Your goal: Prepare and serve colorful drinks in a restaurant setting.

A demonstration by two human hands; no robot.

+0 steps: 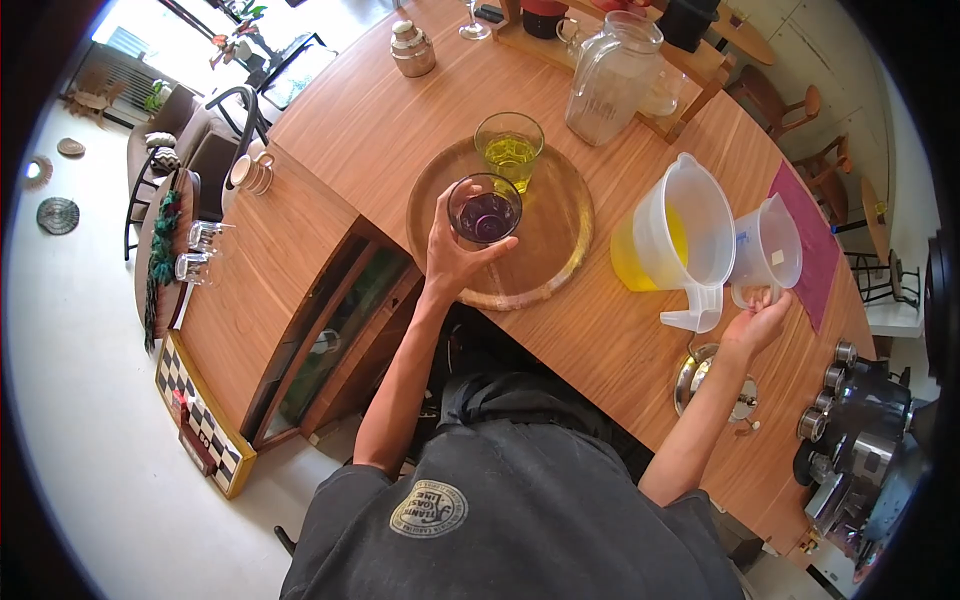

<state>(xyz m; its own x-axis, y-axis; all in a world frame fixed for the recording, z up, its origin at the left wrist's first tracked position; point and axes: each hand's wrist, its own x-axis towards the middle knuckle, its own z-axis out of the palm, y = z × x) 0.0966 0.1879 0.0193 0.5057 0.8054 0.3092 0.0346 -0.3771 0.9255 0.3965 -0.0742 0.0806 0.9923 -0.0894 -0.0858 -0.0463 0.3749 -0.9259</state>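
My left hand (457,259) is wrapped around a glass of dark purple liquid (485,214), over the left part of a round wooden tray (525,281). Behind it on the tray stands a glass with yellow-green liquid (511,150). My right hand (759,319) grips the handle of a small translucent plastic measuring jug (766,244); its contents cannot be made out. Just left of that jug, a larger plastic measuring jug (694,217) holding yellow liquid stands on the wooden table, its handle towards me.
Beyond the tray stand a clear lidless pitcher (611,82) and a metal cocktail shaker (412,51). A striped mug (253,174) and upturned glasses (196,266) are at the left. Near my right forearm lies a metal lidded piece (694,375); a coffee machine (855,427) stands at the right.
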